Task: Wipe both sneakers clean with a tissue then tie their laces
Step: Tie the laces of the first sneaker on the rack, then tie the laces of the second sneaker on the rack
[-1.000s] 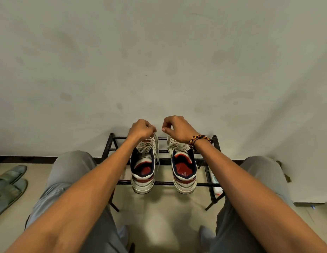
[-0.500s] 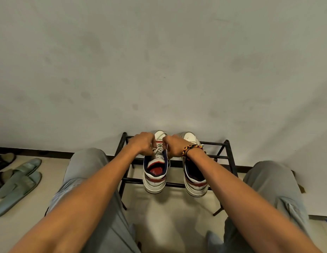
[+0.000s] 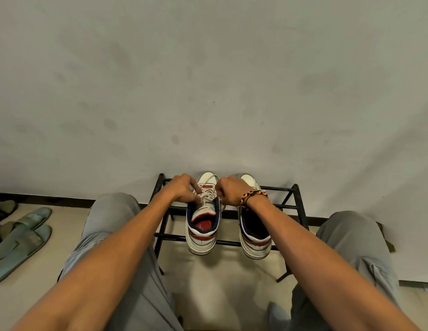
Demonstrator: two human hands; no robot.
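- Overhead, the wall (image 3: 208, 80) fills the far part of the view; it is pale grey with faint smudges and meets the floor at a dark skirting strip (image 3: 41, 201).
- The floor (image 3: 222, 283) is light beige and takes the near part of the scene.
- Two knees in grey trousers (image 3: 117, 223) sit at left and right, with both forearms reaching far between them.
- The black metal shoe rack (image 3: 296, 211) stands against the wall, at centre.
- A pair of green slippers (image 3: 19, 237) lies on the floor at far left, well apart from the rack.
- The left sneaker (image 3: 201, 237) rests on the rack bars, heel near, toe towards the wall; it is white with navy lining and a red insole.
- The right sneaker (image 3: 255, 242) rests just beside it, to the right, in the same orientation.
- The left hand (image 3: 182, 188) sits over the left sneaker's upper, fingers curled and pinching the white laces (image 3: 207, 194).
- The right hand (image 3: 231, 191) is a closed fist at the right side of the same laces; a lace strand runs to it, so it appears to grip one.
- A beaded bracelet (image 3: 252, 196) circles the right wrist.
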